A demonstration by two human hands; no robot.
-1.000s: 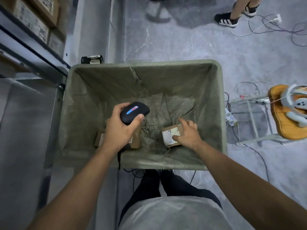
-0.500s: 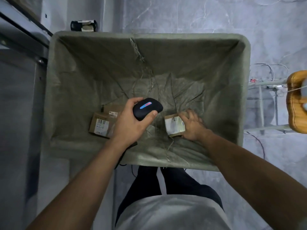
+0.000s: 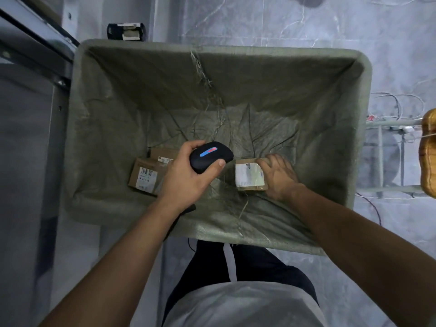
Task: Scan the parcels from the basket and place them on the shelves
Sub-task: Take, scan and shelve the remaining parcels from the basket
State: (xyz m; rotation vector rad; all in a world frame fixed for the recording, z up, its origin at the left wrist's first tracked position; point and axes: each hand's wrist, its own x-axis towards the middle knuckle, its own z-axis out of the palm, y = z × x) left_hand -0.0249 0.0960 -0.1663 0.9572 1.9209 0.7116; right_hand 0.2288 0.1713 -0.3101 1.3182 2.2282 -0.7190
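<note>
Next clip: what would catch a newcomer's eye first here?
The big grey-green fabric-lined basket fills the view. Over its middle, the left hand grips a black handheld scanner with a blue and red light strip. Just to its right, the right hand holds a small white-labelled cardboard parcel on the basket floor.

Your left hand (image 3: 188, 178) hides part of the two parcels (image 3: 144, 177); their label print is too small to read. The wooden object (image 3: 428, 156) is cut off at right.
</note>
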